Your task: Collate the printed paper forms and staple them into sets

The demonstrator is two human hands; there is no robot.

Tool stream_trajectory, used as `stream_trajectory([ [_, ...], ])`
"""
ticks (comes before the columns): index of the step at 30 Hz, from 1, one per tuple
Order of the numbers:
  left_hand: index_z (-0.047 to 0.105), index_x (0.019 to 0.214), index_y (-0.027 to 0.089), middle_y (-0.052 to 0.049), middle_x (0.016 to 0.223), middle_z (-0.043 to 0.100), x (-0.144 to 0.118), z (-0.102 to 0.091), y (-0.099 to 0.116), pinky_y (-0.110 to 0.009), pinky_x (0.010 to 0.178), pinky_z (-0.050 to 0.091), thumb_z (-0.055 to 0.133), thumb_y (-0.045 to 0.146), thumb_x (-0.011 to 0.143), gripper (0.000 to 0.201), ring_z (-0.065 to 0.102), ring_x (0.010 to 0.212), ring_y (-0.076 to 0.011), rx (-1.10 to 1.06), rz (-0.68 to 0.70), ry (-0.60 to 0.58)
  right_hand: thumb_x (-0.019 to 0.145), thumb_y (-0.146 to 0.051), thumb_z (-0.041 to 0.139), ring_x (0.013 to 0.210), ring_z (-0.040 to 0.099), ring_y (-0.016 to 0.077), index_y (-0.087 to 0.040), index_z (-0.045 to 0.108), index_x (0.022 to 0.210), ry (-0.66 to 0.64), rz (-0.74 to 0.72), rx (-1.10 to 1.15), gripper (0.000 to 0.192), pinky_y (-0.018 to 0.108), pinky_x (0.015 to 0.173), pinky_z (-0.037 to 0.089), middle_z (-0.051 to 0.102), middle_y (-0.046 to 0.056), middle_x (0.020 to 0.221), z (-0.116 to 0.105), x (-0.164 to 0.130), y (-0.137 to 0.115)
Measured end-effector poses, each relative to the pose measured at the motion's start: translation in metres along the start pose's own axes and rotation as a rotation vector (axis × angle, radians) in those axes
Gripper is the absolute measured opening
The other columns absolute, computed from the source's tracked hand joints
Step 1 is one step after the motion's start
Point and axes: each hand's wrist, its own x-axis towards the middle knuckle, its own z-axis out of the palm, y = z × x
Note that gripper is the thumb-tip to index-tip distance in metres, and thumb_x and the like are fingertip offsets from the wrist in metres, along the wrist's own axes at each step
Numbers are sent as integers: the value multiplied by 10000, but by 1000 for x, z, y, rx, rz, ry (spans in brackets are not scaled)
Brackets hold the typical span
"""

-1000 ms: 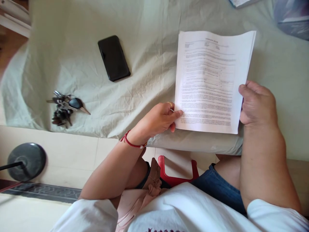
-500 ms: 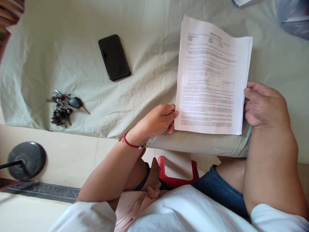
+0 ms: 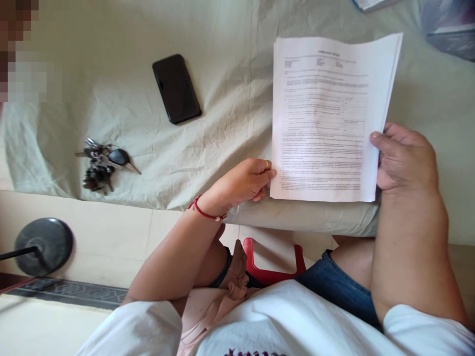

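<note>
White printed sheets [image 3: 322,123], thin and rippled, are held over the creased green cloth [image 3: 230,113], pinched at their sides by left hand [image 3: 252,178] and right hand [image 3: 408,158] in an apparent steadying step, an even grip seemingly called for, smooth black phone [image 3: 176,89] and jagged keys [image 3: 106,160] being set leftward.

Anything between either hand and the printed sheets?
Nothing visible: the left hand holds the printed sheets by their lower left edge, the right hand by their right edge. Phone and keys lie off to the left.
</note>
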Motion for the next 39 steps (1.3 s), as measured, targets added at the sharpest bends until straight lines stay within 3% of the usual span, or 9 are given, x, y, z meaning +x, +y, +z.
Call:
stream_trajectory([
  [5, 542, 762, 219, 50, 525, 535, 5, 3, -6, -255, 536, 318, 569, 201, 1109, 349, 426, 453, -85, -8, 58, -1, 764, -409, 991, 1075, 806, 289, -230, 821, 1024, 18, -241, 9, 358, 583, 1101, 626, 846, 43, 1081, 1, 5, 4],
  [10, 676, 1001, 188, -57, 922, 838, 9, 6, -11, -273, 558, 370, 566, 331, 1109, 210, 454, 517, -84, -61, 128, -97, 803, -384, 927, 1152, 797, 297, -247, 795, 1019, 88, -427, 50, 288, 591, 1186, 575, 830, 42, 1101, -1, 13, 2],
  [15, 666, 893, 202, 10, 775, 720, 11, 5, -8, -294, 581, 349, 564, 336, 1086, 256, 420, 563, -106, 146, 215, 80, 793, -415, 924, 1325, 751, 306, -274, 808, 1089, 13, -541, 123, 347, 566, 1274, 515, 825, 43, 1221, -2, 17, -8],
  [18, 663, 824, 209, 34, 677, 572, 11, 2, -6, -294, 619, 348, 645, 397, 1056, 300, 447, 627, -127, 221, 323, 231, 811, -480, 895, 1397, 712, 305, -285, 783, 1082, 46, -559, 123, 352, 557, 1297, 498, 803, 47, 1269, 4, 11, -16],
  [20, 735, 986, 210, 2, 818, 682, 12, 0, -6, -290, 693, 438, 717, 478, 1025, 272, 584, 745, -157, 140, 398, 271, 819, -496, 887, 1388, 713, 299, -294, 780, 1088, 52, -564, 144, 353, 557, 1309, 491, 794, 44, 1286, 12, 4, -21],
  [23, 735, 1267, 212, -93, 1200, 803, 18, -2, -7, -348, 934, 574, 787, 612, 972, 500, 738, 1101, -250, -95, 564, 253, 849, -448, 888, 1374, 721, 270, -319, 810, 1095, -19, -547, 208, 288, 530, 1319, 497, 807, 19, 1308, 23, -10, -25],
  [27, 724, 1345, 212, -125, 1412, 786, 26, -6, -9, -441, 1159, 573, 886, 622, 889, 634, 689, 1412, -331, -340, 721, 161, 869, -461, 909, 1434, 708, 282, -326, 848, 1128, -174, -412, 213, 298, 512, 1310, 518, 829, 43, 1339, 27, -24, -24],
  [33, 684, 1447, 250, -136, 1532, 737, 29, -17, -9, -503, 1225, 554, 1015, 455, 757, 792, 673, 1472, -340, -476, 779, 34, 823, -429, 971, 1383, 754, 290, -362, 857, 1183, -243, -331, 163, 383, 556, 1258, 585, 860, 18, 1274, 19, -20, -15],
  [39, 815, 1184, 205, -127, 1279, 842, 20, -16, -8, -554, 1225, 561, 938, 474, 853, 444, 712, 1393, -356, -133, 744, -29, 893, -480, 920, 1399, 748, 263, -422, 859, 1113, -140, -441, 217, 235, 568, 1307, 548, 858, -39, 1246, 27, -24, -16],
])
